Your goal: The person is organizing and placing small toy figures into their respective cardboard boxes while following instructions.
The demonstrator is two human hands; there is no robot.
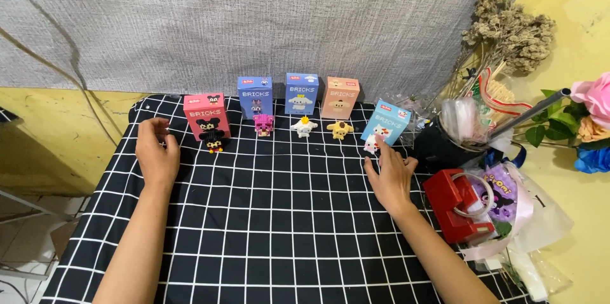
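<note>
five small boxes (302, 94) and figures (304, 127) already stand in a row at twelve o'clock. my left hand (157, 155) rests open, empty, on the table (273, 234); my right hand (389, 174), open, fingertips the white figure (372, 144) at two o'clock.

Both arms are bare from the wrist to where the view cuts them off, with no sleeve showing. The left hand (157, 156) and the right hand (389, 177) wear no glove, ring, watch or bracelet. The fingers (379, 151) carry short, unpainted nails
</note>
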